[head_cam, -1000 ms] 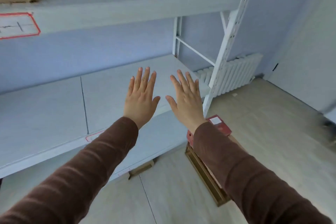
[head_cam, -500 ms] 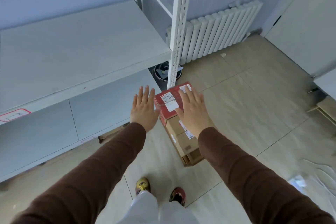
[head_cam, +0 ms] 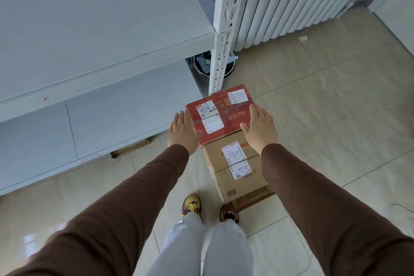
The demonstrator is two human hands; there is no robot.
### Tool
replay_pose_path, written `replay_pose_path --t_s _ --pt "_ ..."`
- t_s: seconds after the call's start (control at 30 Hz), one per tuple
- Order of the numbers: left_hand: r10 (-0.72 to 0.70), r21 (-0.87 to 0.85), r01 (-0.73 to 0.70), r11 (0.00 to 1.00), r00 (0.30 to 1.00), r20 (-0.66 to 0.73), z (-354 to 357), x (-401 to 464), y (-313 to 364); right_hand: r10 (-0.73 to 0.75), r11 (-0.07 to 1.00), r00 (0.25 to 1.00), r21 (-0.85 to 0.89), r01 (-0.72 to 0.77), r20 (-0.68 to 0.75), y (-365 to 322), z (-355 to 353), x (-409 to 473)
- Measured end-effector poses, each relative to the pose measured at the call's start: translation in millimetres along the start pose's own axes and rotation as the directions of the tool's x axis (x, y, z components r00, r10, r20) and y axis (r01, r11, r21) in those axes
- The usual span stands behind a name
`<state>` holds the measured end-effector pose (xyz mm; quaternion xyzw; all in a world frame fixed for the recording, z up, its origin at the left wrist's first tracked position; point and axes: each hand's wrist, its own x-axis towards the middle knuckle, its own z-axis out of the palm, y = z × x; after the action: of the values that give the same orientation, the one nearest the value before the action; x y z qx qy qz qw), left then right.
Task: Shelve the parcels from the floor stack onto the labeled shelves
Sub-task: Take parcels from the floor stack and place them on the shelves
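My left hand (head_cam: pixel 182 133) and right hand (head_cam: pixel 259 129) flank the red parcel (head_cam: pixel 220 114) atop the floor stack, fingers spread, nothing grasped yet. The brown parcel (head_cam: pixel 235 170) waits beneath; visible shelves (head_cam: pixel 89 29) hold no parcels.

A plain room fitted out as a small parcel storeroom.

White slotted-post steel shelving (head_cam: pixel 226 29) with bare grey shelf boards (head_cam: pixel 94 18) stands against a pale blue wall, a red-outlined label (head_cam: pixel 90 158) stuck on the lower board's edge. Labelled cardboard shipping parcels (head_cam: pixel 235 163) are stacked on glossy beige floor tiles (head_cam: pixel 313 101). A white column radiator (head_cam: pixel 291 2) and a dark bucket (head_cam: pixel 201 67) behind the post suggest a converted domestic or office room.
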<state>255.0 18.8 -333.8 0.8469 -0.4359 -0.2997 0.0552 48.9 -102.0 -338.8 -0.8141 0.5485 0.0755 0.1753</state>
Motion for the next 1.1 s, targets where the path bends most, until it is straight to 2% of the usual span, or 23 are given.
replay_pose_path --t_s 0.2,0.33,0.43,0.5,0.77,1.1 --pt "-0.219 -0.202 0.226 0.953 0.974 0.059 73.7 46.8 -14.5 0.056 0.995 0.997 0.076 -0.06 0.053 41.7 52.1 66.7" --pt "-0.287 -0.495 0.306 0.813 0.951 0.116 113.8 70.6 -24.3 0.129 0.966 0.985 0.209 -0.15 0.112 54.9 78.9 95.1" --pt "-0.271 -0.677 0.291 0.676 0.953 0.139 127.8 78.8 -20.7 0.177 0.924 0.978 0.324 -0.204 0.11 55.0 88.4 104.8" --pt "-0.283 -0.741 0.278 0.611 0.951 0.124 129.6 79.5 -18.0 0.195 0.905 0.975 0.365 -0.219 0.102 53.3 90.6 106.1" --pt "-0.323 -0.782 0.176 0.598 0.946 -0.035 78.2 20.2 -7.7 0.129 0.876 0.992 0.469 -0.115 0.001 32.0 38.8 60.2" --pt "-0.327 -0.83 -0.03 0.556 0.911 -0.253 -41.7 -152.8 -3.4 0.019 0.803 0.979 0.587 0.106 -0.202 -40.7 -82.0 -86.9"
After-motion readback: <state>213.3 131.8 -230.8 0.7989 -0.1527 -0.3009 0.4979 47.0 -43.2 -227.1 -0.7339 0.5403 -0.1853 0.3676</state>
